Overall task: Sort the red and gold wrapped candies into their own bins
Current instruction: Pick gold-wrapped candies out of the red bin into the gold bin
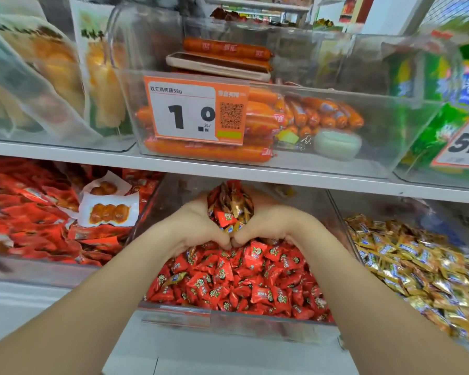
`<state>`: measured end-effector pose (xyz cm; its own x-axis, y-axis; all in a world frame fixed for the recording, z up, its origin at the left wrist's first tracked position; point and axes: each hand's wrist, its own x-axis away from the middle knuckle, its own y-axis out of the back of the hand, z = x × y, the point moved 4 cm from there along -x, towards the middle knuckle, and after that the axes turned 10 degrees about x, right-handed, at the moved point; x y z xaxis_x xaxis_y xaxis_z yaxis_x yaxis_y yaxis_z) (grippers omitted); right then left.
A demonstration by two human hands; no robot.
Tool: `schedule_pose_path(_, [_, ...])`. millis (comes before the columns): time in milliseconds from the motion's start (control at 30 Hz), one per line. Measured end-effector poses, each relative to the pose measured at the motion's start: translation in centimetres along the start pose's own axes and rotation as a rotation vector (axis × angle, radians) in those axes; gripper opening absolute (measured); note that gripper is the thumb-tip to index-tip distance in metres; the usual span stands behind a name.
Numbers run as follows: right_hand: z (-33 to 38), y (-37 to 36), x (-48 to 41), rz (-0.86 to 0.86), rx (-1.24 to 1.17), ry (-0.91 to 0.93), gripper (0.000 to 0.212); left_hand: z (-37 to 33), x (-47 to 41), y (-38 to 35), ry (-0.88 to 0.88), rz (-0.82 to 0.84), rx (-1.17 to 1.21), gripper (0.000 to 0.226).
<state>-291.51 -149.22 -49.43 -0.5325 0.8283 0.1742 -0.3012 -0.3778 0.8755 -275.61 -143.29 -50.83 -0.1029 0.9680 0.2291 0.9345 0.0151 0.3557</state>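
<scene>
L grip [198,226] & R grip [274,226] cupped together round mixed candies [232,207] above red-candy bin [228,318].

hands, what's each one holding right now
Left hand: cupped round a mixed handful of candies.
Right hand: cupped round the same handful.

Lighting is bright, even and diffuse, with soft shadows only. Glare streaks the clear bin walls [322,90]. Wide-angle distortion bows the shelf edge [255,169]. Frame edges show motion blur; the price tag [192,110] reads sharp.
</scene>
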Motion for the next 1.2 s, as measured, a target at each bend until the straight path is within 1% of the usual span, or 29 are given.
schedule_pose_path(67, [0.7, 1.7, 2.1, -0.05, 0.016, 0.05, 0.05, -0.6, 0.7, 0.1, -0.068, 0.024, -0.026, 0.083])
schedule_pose_path(100, [0.7, 2.2, 3.2, -0.058, 0.011, 0.067, 0.055, -0.8, 1.1, 0.1, -0.088, 0.056, -0.063, 0.079])
schedule_pose_path(167, [0.1, 2.4, 5.3, -0.048, 0.05, 0.085, 0.074, -1.1, 2.4, -0.1, -0.124, 0.155, -0.174, 0.072])
schedule_pose_path(200, [-0.5, 2.2, 6.1, -0.037, 0.105, 0.088, 0.083, -1.2, 3.0, -0.3, -0.14, 0.212, -0.243, 0.073])
schedule_pose_path(233, [-0.9, 2.0, 7.1, -0.034, 0.16, 0.09, 0.091, -1.2, 3.7, -0.3, -0.144, 0.247, -0.336, 0.08])
schedule_pose_path(267, [-1.4, 2.0, 8.0, -0.032, 0.207, 0.089, 0.097, -1.2, 4.2, -0.2, -0.157, 0.256, -0.426, 0.094])
schedule_pose_path(300, [-1.7, 2.2, 9.0, -0.037, 0.234, 0.095, 0.102, -1.2, 4.7, 0.0, -0.167, 0.245, -0.509, 0.099])
schedule_pose_path(400, [-2.3, 2.9, 11.1, -0.069, 0.203, 0.112, 0.11, -1.3, 5.9, 0.4, -0.219, 0.225, -0.621, 0.096])
schedule_pose_path(467, [-2.3, 3.3, 12.1, -0.106, 0.166, 0.104, 0.106, -1.4, 6.4, 0.5, -0.267, 0.2, -0.659, 0.093])
schedule_pose_path(500, [-2.5, 3.2, 12.3, -0.123, 0.168, 0.097, 0.1, -1.6, 6.8, 0.4, -0.286, 0.176, -0.65, 0.091])
schedule_pose_path(600, [-2.9, 3.0, 12.5, -0.158, 0.239, 0.109, 0.07, -2.8, 7.5, -0.1, -0.392, 0.101, -0.587, 0.079])
schedule_pose_path(633, [-2.9, 2.8, 12.5, -0.16, 0.266, 0.118, 0.067, -3.0, 7.6, -0.4, -0.424, 0.092, -0.566, 0.074])
schedule_pose_path(667, [-2.9, 2.7, 12.4, -0.153, 0.289, 0.126, 0.069, -3.2, 7.5, -0.9, -0.451, 0.094, -0.557, 0.072])
schedule_pose_path(733, [-2.7, 2.4, 12.2, -0.126, 0.329, 0.144, 0.076, -3.1, 7.4, -2.2, -0.481, 0.141, -0.599, 0.08])
schedule_pose_path(800, [-2.6, 1.9, 11.8, -0.084, 0.357, 0.165, 0.073, -2.8, 6.8, -3.5, -0.488, 0.202, -0.647, 0.092])
schedule_pose_path(833, [-2.7, 1.6, 11.5, -0.066, 0.367, 0.168, 0.069, -2.7, 6.6, -4.0, -0.486, 0.22, -0.658, 0.092])
schedule_pose_path(933, [-2.9, 1.0, 10.6, -0.037, 0.399, 0.145, 0.057, -2.5, 5.7, -4.4, -0.505, 0.21, -0.655, 0.077])
schedule_pose_path(1000, [-2.7, 0.7, 10.1, -0.039, 0.409, 0.132, 0.054, -2.4, 5.3, -4.1, -0.507, 0.196, -0.658, 0.066])
schedule_pose_path(1100, [-2.3, 0.1, 9.4, -0.022, 0.441, 0.136, 0.054, -2.1, 5.2, -3.6, -0.479, 0.189, -0.642, 0.065])
schedule_pose_path(1200, [-1.9, -0.3, 9.1, -0.018, 0.445, 0.147, 0.042, -2.0, 5.4, -3.5, -0.459, 0.182, -0.632, 0.063])
